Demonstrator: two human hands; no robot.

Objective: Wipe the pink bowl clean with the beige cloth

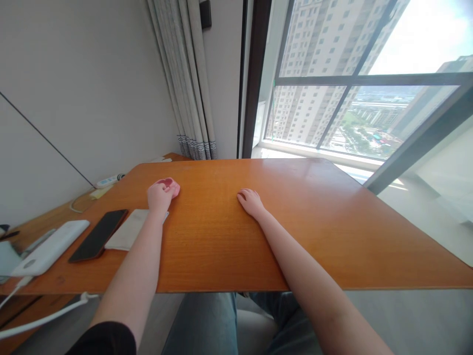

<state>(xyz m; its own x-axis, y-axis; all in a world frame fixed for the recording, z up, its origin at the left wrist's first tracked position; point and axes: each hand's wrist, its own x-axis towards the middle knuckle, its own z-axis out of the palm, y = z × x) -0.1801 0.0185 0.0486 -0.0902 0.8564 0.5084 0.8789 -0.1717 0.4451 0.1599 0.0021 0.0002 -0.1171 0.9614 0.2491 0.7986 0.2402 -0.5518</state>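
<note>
My left hand (159, 196) is closed on a small pink object (176, 189) at the left of the wooden table (207, 246). A hollow or opening seems to show at its top, but its kind I cannot make out, since my fingers cover part of it. My right hand (251, 201) rests on the tabletop near the middle, palm down, fingers loosely stretched, with nothing in it. Below my left wrist lies a flat off-white cloth or pouch (127, 230), partly hidden by the forearm.
Left of the cloth lies a dark phone (99, 235), then a white oblong device (51, 246) with a white cable (48, 318). A power strip (108, 181) sits by the wall. A curtain (188, 79) and large window (332, 98) stand beyond the table.
</note>
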